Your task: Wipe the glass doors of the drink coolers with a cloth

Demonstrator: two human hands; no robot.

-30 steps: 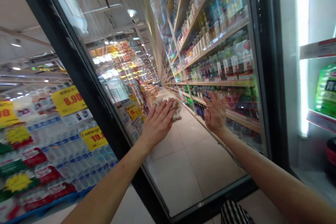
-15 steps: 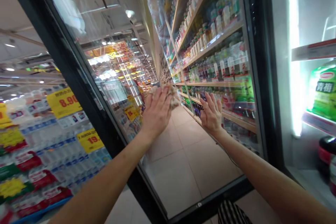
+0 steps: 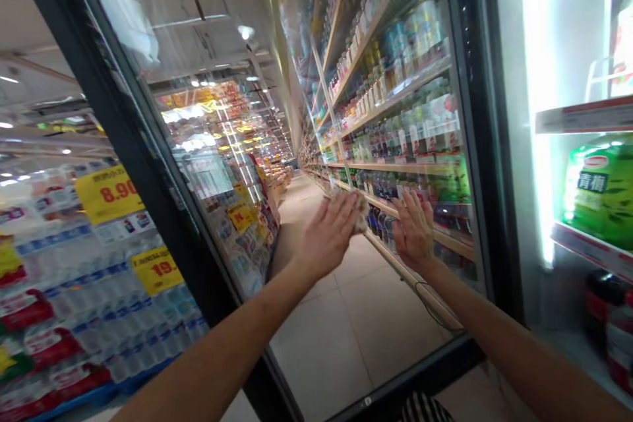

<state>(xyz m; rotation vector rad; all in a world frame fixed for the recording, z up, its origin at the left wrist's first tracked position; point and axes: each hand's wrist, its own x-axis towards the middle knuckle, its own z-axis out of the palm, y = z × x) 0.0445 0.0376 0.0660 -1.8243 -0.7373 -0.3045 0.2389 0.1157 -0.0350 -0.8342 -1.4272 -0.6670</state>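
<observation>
In front of me, the glass door (image 3: pixel 316 343) of a drinks cooler stands swung out, its frame black. My left hand (image 3: pixel 324 241) lies over a crumpled, pale patterned cloth (image 3: pixel 362 216) and presses it to the glass. Most of the cloth is hidden under the palm and fingers. To its right, my right hand (image 3: pixel 413 229) is raised with fingers stretched out, holding nothing. It is at the glass; whether the palm touches cannot be told. Shelves of bottles (image 3: pixel 380 82) show in the pane beyond both hands.
Inside the lit cooler at right, a green drink pack (image 3: pixel 601 184) sits on a shelf, above dark bottles (image 3: pixel 620 343). Left of the door are stacked packs of bottled water (image 3: pixel 103 283) with yellow price signs (image 3: pixel 106 194). Striped fabric (image 3: pixel 425 409) shows at the bottom.
My left hand has slid right and downward across the glass with the cloth, closer to my right hand. My right hand has shifted slightly right and down. The view has moved a little.
</observation>
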